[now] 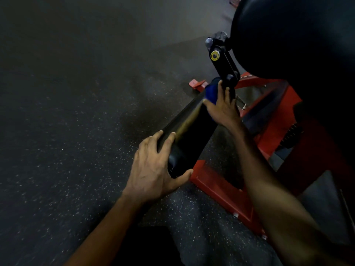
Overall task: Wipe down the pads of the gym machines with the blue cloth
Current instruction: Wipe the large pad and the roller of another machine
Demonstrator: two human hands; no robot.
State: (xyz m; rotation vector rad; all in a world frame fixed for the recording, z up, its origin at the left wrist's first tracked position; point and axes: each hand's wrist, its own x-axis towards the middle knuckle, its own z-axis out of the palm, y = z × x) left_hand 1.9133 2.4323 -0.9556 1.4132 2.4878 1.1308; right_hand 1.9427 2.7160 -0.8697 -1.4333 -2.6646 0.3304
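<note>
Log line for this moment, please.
left hand grips roller pad near end | right hand holds blue cloth on far end | stage: wiping

Floor [67, 150]: dark rubber matting, pale speckles all over, dim and blurred far from frame. Red machine frame [217, 187] stands directly on it, low base bar running diagonally. Two bolts [235, 215] along base bar's near edge, down by floor. Small red foot [196, 83] at frame's far end, flat on floor. Well beyond frame, another red piece [235, 1], too blurred to identify.
</note>
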